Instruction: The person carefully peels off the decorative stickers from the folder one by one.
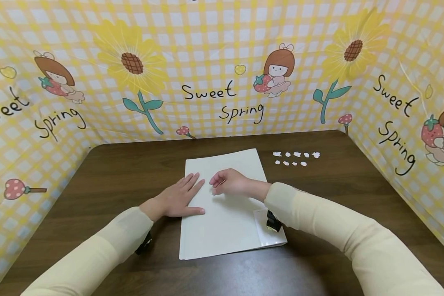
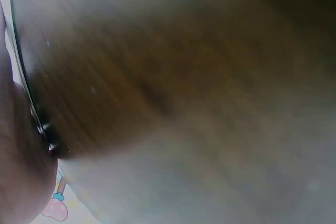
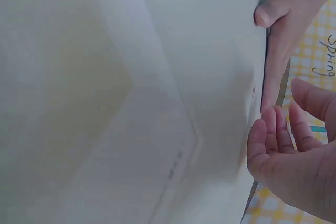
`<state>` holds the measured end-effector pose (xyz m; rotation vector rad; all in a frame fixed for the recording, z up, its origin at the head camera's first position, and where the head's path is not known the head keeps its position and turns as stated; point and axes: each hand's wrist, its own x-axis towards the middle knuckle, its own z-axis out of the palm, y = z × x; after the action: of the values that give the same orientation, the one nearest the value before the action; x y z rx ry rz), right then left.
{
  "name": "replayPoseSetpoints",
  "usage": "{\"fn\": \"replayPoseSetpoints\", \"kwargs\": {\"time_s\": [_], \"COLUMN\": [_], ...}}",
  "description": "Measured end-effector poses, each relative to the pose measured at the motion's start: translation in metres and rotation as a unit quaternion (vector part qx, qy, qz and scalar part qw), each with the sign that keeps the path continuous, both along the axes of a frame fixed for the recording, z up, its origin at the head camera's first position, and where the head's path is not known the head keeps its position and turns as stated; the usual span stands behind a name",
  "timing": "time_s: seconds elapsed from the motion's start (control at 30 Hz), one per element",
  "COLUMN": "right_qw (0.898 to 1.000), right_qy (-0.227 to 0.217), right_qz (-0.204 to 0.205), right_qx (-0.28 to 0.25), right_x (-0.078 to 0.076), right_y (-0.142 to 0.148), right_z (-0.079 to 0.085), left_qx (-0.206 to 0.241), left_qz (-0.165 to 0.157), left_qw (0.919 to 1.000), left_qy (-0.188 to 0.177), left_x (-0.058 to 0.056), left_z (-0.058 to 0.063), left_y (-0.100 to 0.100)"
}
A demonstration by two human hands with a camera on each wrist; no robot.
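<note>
A large white folder (image 1: 225, 230) lies on the table, with a paler pocket or card (image 1: 268, 234) at its lower right corner. My left hand (image 1: 183, 197) rests flat on the folder's left side, fingers spread. Over the folder's middle is my right hand (image 1: 231, 182), its fingers bent inward and pointing left. In the right wrist view the right hand (image 3: 289, 150) shows its thumb apart from the curled fingers. Whether something tiny sits at those fingertips is unclear. A small red mark (image 3: 253, 92) shows near the folder's edge.
Several small white cut-out pieces (image 1: 297, 155) lie in two rows on the dark wooden table (image 1: 133, 164), right of the folder's far end. A yellow checked cloth (image 1: 207, 49) with printed flowers and words hangs around the back and sides.
</note>
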<state>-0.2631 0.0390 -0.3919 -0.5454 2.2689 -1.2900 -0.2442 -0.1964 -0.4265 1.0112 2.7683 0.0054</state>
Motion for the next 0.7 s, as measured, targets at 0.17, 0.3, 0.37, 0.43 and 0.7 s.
{"fn": "replayPoseSetpoints", "kwargs": {"time_s": [0.17, 0.3, 0.37, 0.43, 0.7], "right_qw": [1.0, 0.999, 0.998, 0.998, 0.995], "right_qy": [-0.015, -0.011, 0.002, 0.016, 0.051], "right_qz": [0.017, 0.032, 0.039, 0.042, 0.042], "right_qx": [0.021, 0.03, 0.039, 0.049, 0.069], "right_x": [-0.0048, -0.0073, -0.0068, -0.0056, -0.004], "right_y": [-0.0033, -0.0051, -0.0055, -0.0057, -0.0069], "right_z": [-0.0015, -0.0057, -0.0067, -0.0069, -0.0095], "left_qx": [-0.003, -0.002, 0.001, 0.001, 0.004], "left_qz": [-0.001, 0.0, -0.002, -0.002, -0.005], "left_qw": [1.0, 1.0, 1.0, 1.0, 1.0], "left_qy": [-0.002, -0.002, 0.0, 0.002, 0.007], "left_x": [0.0009, 0.0003, -0.0008, -0.0018, -0.003], "left_z": [0.0002, -0.0013, -0.0029, -0.0043, -0.0061], "left_y": [0.0003, -0.0002, -0.001, -0.002, -0.0031]}}
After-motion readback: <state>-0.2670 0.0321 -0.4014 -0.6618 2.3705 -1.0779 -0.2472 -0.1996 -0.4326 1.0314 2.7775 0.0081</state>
